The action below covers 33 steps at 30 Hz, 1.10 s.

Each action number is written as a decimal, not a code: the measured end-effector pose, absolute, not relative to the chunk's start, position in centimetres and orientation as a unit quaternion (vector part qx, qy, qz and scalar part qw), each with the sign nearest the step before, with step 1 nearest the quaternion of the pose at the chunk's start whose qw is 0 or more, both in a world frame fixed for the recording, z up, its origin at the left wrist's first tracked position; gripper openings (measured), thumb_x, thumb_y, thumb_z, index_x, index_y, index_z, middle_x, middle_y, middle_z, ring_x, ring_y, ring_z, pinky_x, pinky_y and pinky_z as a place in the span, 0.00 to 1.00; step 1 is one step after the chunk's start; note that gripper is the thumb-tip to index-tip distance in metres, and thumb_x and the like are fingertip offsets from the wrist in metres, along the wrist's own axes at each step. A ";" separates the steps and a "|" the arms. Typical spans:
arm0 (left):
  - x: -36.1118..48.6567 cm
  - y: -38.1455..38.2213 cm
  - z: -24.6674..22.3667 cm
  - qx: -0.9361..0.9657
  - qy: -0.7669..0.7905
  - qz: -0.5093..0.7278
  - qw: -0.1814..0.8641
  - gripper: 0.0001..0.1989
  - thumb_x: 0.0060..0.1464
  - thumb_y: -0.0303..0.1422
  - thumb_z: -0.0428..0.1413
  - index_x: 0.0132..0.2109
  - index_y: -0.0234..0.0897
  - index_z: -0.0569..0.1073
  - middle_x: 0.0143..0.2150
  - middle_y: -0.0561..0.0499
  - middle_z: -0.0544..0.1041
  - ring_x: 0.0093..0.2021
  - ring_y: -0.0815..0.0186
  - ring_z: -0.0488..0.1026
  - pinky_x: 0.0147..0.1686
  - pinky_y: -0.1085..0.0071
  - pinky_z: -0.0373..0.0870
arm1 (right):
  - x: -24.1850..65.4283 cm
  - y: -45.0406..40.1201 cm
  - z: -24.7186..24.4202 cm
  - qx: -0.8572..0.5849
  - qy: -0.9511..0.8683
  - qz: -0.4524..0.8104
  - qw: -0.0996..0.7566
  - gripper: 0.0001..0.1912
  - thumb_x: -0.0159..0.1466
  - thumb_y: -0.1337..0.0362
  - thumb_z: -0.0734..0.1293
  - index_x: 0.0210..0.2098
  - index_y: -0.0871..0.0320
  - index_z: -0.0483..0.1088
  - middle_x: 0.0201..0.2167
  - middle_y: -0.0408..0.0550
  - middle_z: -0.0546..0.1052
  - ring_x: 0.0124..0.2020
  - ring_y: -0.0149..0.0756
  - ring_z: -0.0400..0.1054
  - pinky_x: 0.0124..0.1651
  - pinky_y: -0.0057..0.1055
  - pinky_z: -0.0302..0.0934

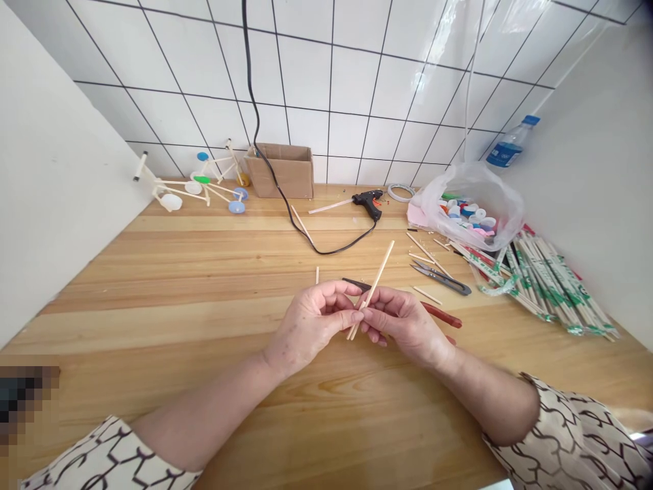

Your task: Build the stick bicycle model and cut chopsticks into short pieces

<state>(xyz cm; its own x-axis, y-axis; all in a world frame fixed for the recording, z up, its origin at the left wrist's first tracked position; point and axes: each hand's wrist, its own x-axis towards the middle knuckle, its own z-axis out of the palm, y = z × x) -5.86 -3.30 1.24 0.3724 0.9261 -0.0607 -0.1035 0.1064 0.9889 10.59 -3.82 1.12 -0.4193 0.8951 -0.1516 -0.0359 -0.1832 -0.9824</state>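
White tiles (352, 88) back a wooden counter (204, 272) where a left hand (306, 327) and a right hand (413, 327) pinch thin wooden sticks (378, 273), held slanting above its middle, between the far and near edges. Each grip is narrow, thumb against fingers. The step appears to be lining up the sticks; the next move would call for a steady pinch. A black glue gun (368, 203) lies toward the far edge, apart from both hands. Fingers hide where the sticks meet, leaving their exact number unclear; the right hand partly covers a red-handled tool (443, 314).
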 end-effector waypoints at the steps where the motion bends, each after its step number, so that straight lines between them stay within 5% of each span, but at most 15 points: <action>1: -5.9 -3.3 1.2 0.529 0.387 0.401 0.640 0.11 0.46 0.28 0.59 0.40 0.34 0.72 0.24 0.55 0.75 0.25 0.71 0.71 0.28 0.74 0.68 | 10.6 -3.8 1.2 -0.403 -0.535 0.652 0.354 0.09 0.58 0.60 0.66 0.31 0.61 0.67 0.22 0.42 0.69 0.19 0.24 0.60 0.20 0.21 0.53; 8: -5.9 -3.2 1.4 0.586 0.441 0.337 0.590 0.05 0.46 0.32 0.58 0.30 0.34 0.75 0.26 0.52 0.76 0.28 0.68 0.71 0.31 0.72 0.67 | 10.7 -4.1 2.5 -0.475 -0.676 0.458 0.329 0.05 0.60 0.64 0.61 0.30 0.59 0.65 0.19 0.39 0.66 0.20 0.25 0.58 0.23 0.23 0.53; 15: -5.9 -3.1 0.7 0.711 0.430 0.309 0.463 0.04 0.45 0.25 0.57 0.26 0.35 0.75 0.26 0.52 0.73 0.28 0.68 0.69 0.30 0.74 0.64 | 10.7 -4.5 2.1 -0.483 -0.812 0.257 0.204 0.07 0.58 0.71 0.58 0.29 0.59 0.67 0.19 0.40 0.66 0.19 0.26 0.58 0.25 0.25 0.55; 25: -5.9 -2.9 0.5 0.767 0.426 0.259 0.404 0.09 0.44 0.20 0.52 0.27 0.34 0.76 0.26 0.51 0.73 0.28 0.67 0.67 0.29 0.73 0.61 | 10.4 -4.9 1.6 -0.451 -0.846 0.222 0.180 0.08 0.59 0.72 0.58 0.31 0.58 0.67 0.26 0.45 0.73 0.25 0.31 0.65 0.30 0.27 0.59; 33: -6.2 -2.6 0.4 0.740 0.412 0.278 0.452 0.07 0.47 0.26 0.54 0.27 0.36 0.77 0.27 0.52 0.76 0.29 0.67 0.70 0.30 0.73 0.64 | 10.7 -4.3 1.6 -0.476 -0.807 0.272 0.217 0.07 0.56 0.72 0.59 0.27 0.58 0.67 0.19 0.40 0.68 0.19 0.27 0.58 0.23 0.24 0.53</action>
